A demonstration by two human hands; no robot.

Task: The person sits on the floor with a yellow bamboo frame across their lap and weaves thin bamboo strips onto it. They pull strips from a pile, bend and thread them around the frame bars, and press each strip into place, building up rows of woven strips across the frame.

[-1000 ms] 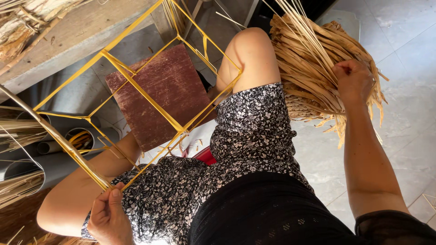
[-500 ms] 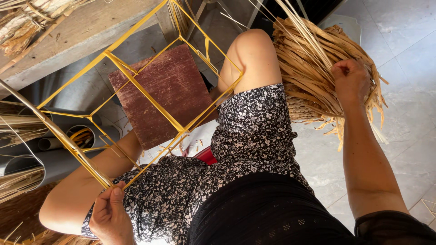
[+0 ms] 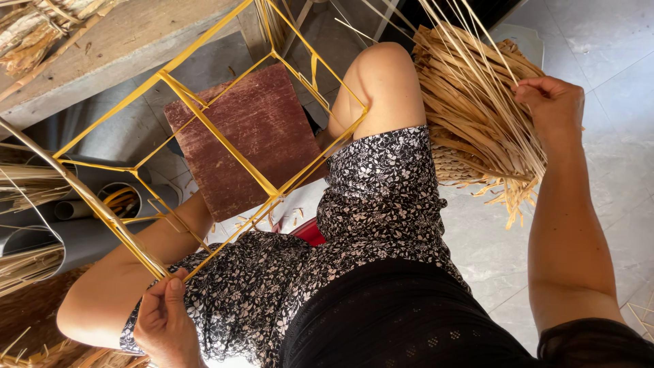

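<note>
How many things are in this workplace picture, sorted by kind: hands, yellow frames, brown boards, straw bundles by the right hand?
Hands: 2, left hand and right hand
Yellow frame: 1
Brown board: 1
Straw bundle: 1
Total: 5

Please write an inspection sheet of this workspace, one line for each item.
Surface: pale tiled floor; a worn reddish-brown board lies beyond the knee.
Job's things: yellow strip frame resting across the lap; bundle of dry straw strips at the right.
Clutter: straw scraps on the floor; grey pipes holding strips at the left; a red object partly hidden under the leg.
Grippers: left hand pinches a corner of the frame; right hand grips thin strips at the bundle.
Cables: nothing seen.
Surroundings: rough wooden plank at the top left with dry husk on it.
</note>
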